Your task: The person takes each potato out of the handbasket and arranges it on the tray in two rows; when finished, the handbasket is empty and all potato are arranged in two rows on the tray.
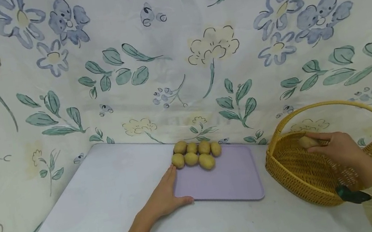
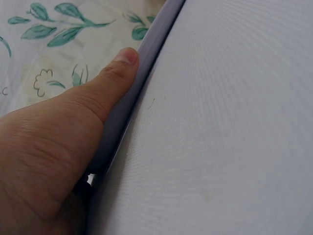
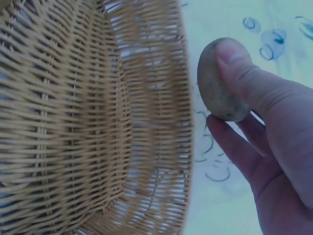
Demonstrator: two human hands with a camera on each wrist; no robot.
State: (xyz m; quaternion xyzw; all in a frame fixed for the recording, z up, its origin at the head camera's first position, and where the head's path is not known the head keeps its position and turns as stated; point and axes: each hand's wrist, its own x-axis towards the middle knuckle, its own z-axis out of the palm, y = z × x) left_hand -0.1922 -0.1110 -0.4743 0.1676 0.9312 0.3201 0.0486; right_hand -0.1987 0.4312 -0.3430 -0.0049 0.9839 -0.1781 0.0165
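My right hand (image 1: pixel 342 148) pinches a potato (image 3: pixel 218 83) between thumb and fingertips above the wicker basket (image 1: pixel 302 179). In the right wrist view the potato shows beside the basket's rim, the thumb lying across its upper end. On a light purple tray (image 1: pixel 230 177), several potatoes (image 1: pixel 206 161) sit in two rows at the back left. My left hand (image 1: pixel 163 194) rests at the tray's front left corner, fingers stretched along the left side and thumb along the front edge. The left wrist view has the thumb (image 2: pixel 115 78) straight against the tray's edge.
The basket's tall arched handle (image 1: pixel 327 104) rises over it, to the right of the tray. Both stand on a white table (image 1: pixel 110 190). A cloth printed with flowers (image 1: pixel 168 94) hangs behind the table.
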